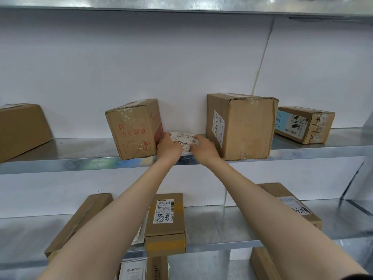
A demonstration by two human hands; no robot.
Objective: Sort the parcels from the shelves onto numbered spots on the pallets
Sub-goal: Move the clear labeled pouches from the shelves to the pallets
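Note:
A flat white parcel [184, 139] with a shipping label lies on the upper metal shelf [80, 158], between two cardboard boxes. My left hand [168, 147] grips its left edge and my right hand [202, 147] grips its right edge, fingers curled over the top. The parcel's lower part is hidden behind my hands. A box with red print [133, 129] stands tilted just left of my left hand. A taller brown box [242, 126] stands just right of my right hand.
More cardboard boxes sit at the far left [20, 130] and far right [304, 124] of the upper shelf. The lower shelf [218, 237] holds several parcels, including a stacked labelled box [164, 221]. A white wall backs the shelves.

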